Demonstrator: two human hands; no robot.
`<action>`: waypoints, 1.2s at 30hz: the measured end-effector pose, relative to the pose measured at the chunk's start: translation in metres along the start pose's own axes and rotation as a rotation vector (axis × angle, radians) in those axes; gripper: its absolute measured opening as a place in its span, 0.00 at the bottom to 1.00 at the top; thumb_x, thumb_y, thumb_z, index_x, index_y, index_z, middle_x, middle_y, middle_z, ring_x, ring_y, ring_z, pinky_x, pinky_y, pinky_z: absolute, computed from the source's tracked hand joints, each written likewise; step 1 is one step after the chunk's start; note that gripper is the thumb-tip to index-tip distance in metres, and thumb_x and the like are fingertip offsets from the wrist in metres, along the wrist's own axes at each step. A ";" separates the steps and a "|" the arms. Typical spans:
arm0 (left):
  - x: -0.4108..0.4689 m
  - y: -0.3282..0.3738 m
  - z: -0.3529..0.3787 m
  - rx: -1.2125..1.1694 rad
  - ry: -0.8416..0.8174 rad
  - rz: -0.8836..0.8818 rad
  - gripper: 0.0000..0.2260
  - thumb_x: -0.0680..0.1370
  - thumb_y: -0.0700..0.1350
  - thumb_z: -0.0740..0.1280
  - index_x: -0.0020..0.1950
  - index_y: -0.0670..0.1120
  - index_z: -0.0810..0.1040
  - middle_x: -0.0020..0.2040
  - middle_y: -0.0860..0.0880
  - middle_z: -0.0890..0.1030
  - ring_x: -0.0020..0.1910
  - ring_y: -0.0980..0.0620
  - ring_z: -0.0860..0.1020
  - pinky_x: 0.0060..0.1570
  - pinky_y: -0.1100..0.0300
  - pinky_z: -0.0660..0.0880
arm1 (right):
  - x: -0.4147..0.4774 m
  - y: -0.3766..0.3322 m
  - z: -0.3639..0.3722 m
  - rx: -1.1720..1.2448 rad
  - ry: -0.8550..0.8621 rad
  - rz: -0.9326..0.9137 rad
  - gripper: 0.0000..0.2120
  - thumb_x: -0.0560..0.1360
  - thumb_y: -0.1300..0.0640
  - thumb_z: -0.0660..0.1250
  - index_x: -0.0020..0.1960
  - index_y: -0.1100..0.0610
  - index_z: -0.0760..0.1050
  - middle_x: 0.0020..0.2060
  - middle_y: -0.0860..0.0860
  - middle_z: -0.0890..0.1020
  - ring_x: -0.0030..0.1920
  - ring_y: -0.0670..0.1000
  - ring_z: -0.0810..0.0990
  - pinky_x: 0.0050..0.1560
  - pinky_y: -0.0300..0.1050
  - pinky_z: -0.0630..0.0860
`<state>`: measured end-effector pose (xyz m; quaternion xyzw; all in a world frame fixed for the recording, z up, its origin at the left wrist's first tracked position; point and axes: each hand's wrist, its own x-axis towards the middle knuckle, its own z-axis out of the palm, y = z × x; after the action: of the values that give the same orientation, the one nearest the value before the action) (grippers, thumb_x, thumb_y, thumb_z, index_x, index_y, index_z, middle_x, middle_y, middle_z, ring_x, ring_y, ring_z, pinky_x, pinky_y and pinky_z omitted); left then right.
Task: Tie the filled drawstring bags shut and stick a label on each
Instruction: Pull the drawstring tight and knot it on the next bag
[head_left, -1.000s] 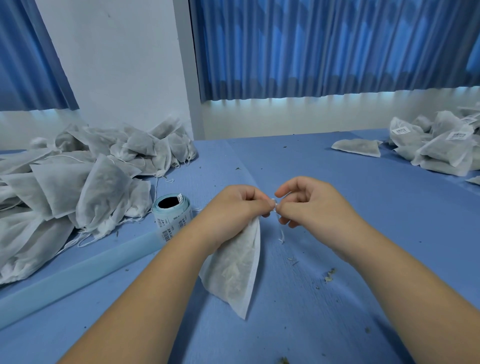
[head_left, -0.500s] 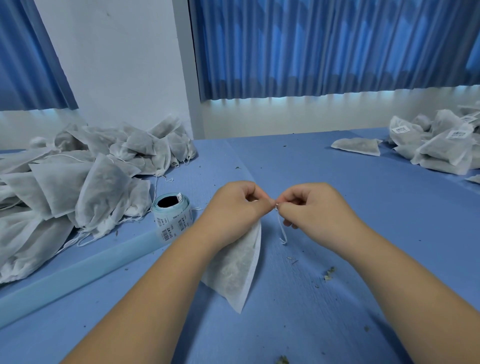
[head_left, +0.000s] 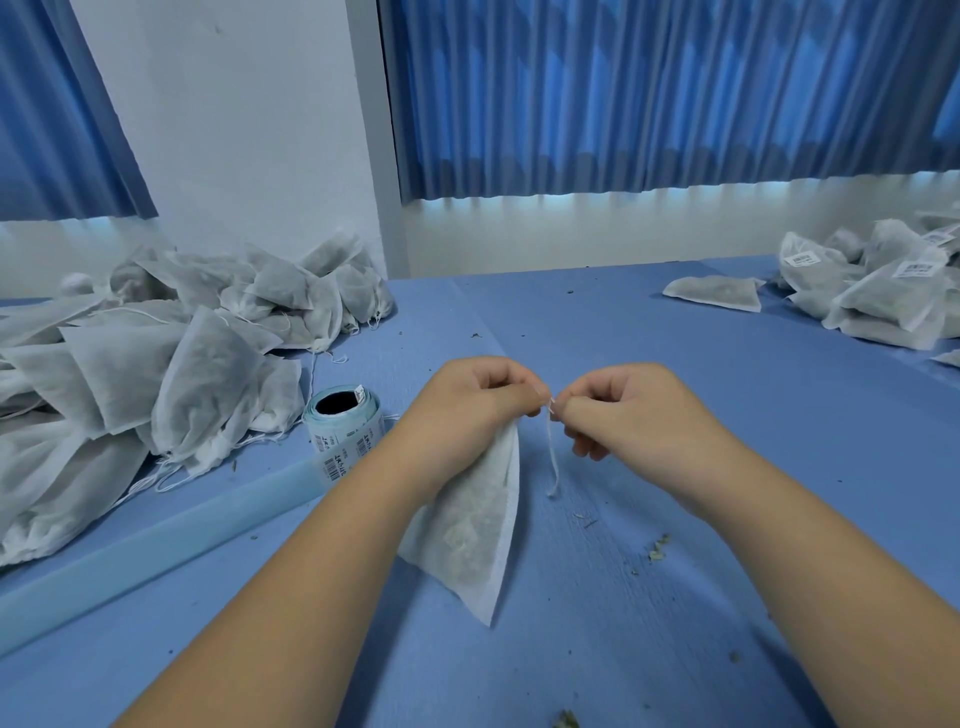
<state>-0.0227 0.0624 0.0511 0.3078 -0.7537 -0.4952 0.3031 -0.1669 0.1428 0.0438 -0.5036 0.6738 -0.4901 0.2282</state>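
White drawstring (head_left: 552, 457) hung longer beneath our right hand (head_left: 634, 415) than a second earlier, so we judged it was being pulled tight. Both hands were curled and nearly touching: our left hand (head_left: 483, 410) pinched the neck of the filled bag (head_left: 478, 530) dangling below it; the right pinched the string.

Barcodes (head_left: 333, 464) on label roll (head_left: 340, 422), txt unreadable.
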 end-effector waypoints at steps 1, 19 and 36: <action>0.000 0.000 0.000 -0.011 -0.017 -0.022 0.11 0.76 0.44 0.70 0.34 0.52 0.81 0.35 0.55 0.79 0.32 0.58 0.72 0.39 0.62 0.67 | 0.000 0.000 0.000 0.007 -0.001 -0.001 0.07 0.72 0.60 0.67 0.38 0.60 0.81 0.26 0.46 0.79 0.28 0.41 0.78 0.30 0.33 0.74; 0.005 -0.005 -0.005 -0.219 -0.208 -0.263 0.12 0.78 0.43 0.66 0.34 0.44 0.75 0.30 0.50 0.71 0.23 0.55 0.68 0.25 0.63 0.64 | -0.001 0.002 0.005 -0.122 0.078 -0.138 0.09 0.70 0.56 0.71 0.32 0.50 0.79 0.24 0.42 0.76 0.26 0.41 0.71 0.29 0.32 0.68; 0.006 -0.010 0.004 -0.194 -0.070 -0.266 0.16 0.78 0.46 0.68 0.29 0.47 0.78 0.37 0.45 0.71 0.33 0.51 0.66 0.43 0.53 0.64 | -0.007 -0.002 0.008 -0.215 0.132 -0.278 0.11 0.69 0.57 0.69 0.30 0.47 0.78 0.31 0.44 0.79 0.28 0.41 0.72 0.31 0.33 0.70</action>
<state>-0.0282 0.0567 0.0413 0.3567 -0.6652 -0.6119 0.2366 -0.1563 0.1455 0.0408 -0.5802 0.6598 -0.4739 0.0585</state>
